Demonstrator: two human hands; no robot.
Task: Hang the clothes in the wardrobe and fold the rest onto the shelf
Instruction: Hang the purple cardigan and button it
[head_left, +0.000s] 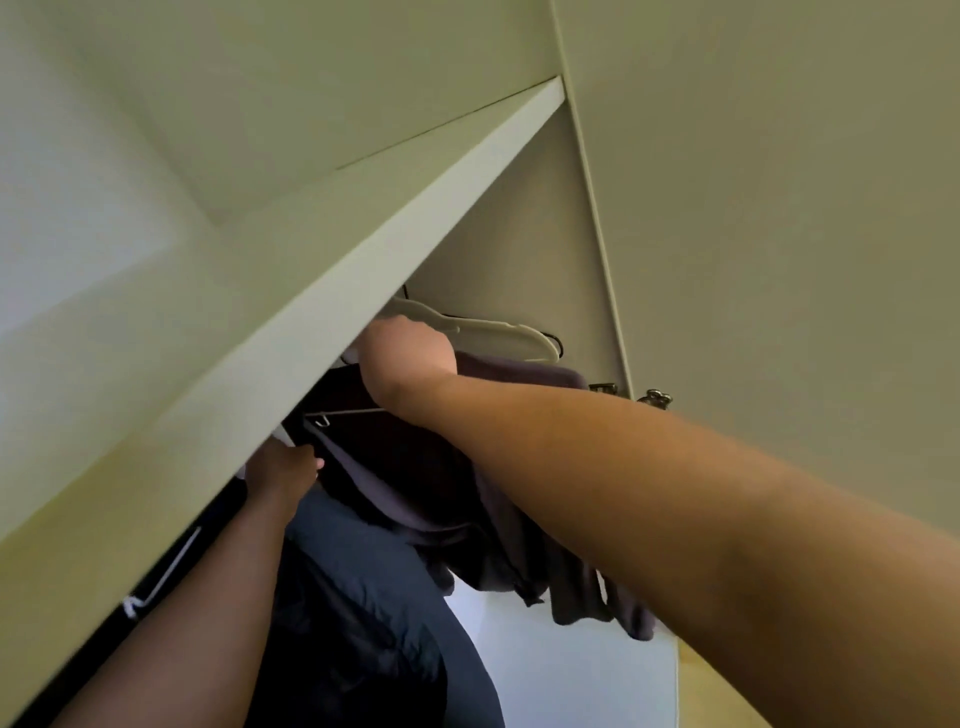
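pale wardrobe wall (779, 208), shelf (363, 270) edge slanting overhead. just under that edge the purple garment (415, 493) hangs, its length dropping away from the shelf. left hand (283, 475) pinches its edge; right hand (408, 358) is at its top, fingers hidden, grip unclear.

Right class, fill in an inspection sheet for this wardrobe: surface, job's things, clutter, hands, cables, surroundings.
Surface: pale shelf edge overhead; top hidden.
Job's things: purple garment hanging below it; white hanger behind; dark blue garment lower down.
Clutter: nothing seen.
Hands: left hand pinches purple garment's edge; right hand at its top, grip hidden.
Cables: nothing seen.
Surroundings: door panel at right, metal hinges.
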